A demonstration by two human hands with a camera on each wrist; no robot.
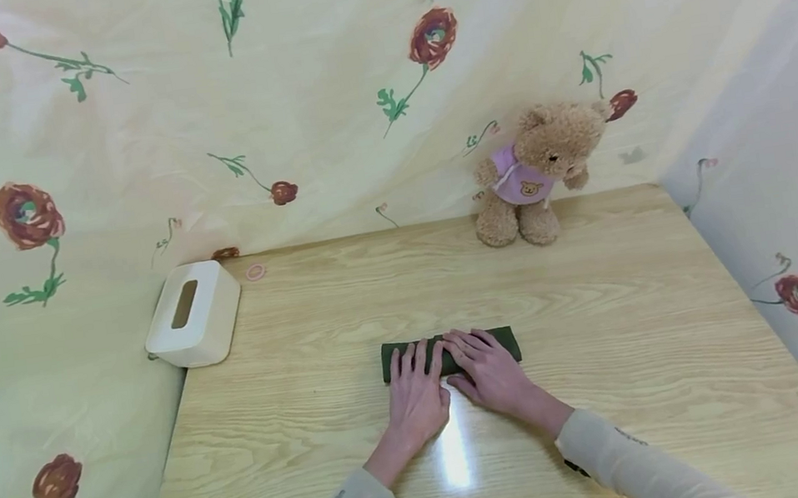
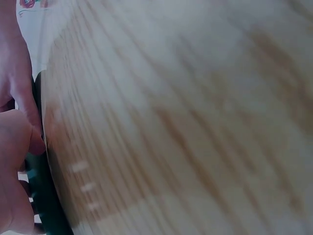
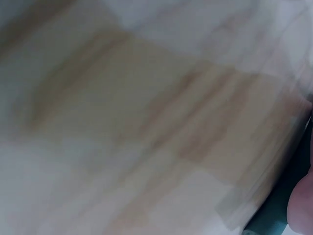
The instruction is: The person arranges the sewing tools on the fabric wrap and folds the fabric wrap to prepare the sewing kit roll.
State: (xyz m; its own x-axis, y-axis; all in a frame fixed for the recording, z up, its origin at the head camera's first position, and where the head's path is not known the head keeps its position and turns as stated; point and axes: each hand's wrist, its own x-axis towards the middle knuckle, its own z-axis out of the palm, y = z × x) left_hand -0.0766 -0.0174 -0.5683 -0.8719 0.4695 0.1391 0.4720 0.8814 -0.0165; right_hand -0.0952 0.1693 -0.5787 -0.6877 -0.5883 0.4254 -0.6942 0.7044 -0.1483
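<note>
A dark green cloth, rolled or folded into a narrow strip, lies crosswise on the wooden table. My left hand rests on its left half with fingers stretched forward over it. Beside it, my right hand presses the right half, fingers spread and angled leftward, close to the left fingers. Both ends of the cloth stick out past the hands. In the left wrist view the cloth shows a rounded edge under the fingers. Only a rounded end of the cloth and part of a hand appear in the right wrist view.
At the back right a teddy bear in a lilac top sits against the flowered curtain. A white tissue box stands at the left edge, with a small pink ring near it.
</note>
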